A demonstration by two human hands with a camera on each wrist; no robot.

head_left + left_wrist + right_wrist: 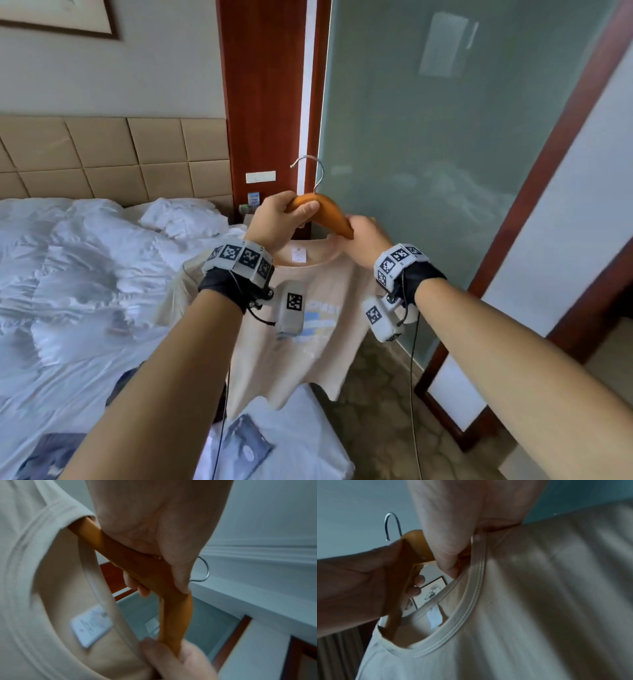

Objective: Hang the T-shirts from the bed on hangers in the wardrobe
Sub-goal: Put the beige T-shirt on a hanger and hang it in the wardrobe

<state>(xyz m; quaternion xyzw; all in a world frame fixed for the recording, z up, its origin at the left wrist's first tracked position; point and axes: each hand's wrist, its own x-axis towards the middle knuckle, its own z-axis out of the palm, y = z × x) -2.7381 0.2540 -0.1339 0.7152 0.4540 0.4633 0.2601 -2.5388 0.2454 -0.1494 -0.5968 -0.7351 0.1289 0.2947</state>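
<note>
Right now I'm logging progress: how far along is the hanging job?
Done: one arm of the orange wooden hanger is inside the beige T-shirt collar. In hand: left hand grips it; right hand pinches the collar. Left: the other arm, wardrobe, dark garments on the bed.

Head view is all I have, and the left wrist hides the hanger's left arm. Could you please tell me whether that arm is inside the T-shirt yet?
Observer: Yes. In the left wrist view the hanger runs from the left hand through the collar, and its left arm disappears under the shoulder fabric of the T-shirt.
Operator: Thank you. What exactly is the right hand gripping?
Observer: In the right wrist view the right hand pinches the collar's rim, holding the neck opening wide beside the hanger's right arm.
</note>
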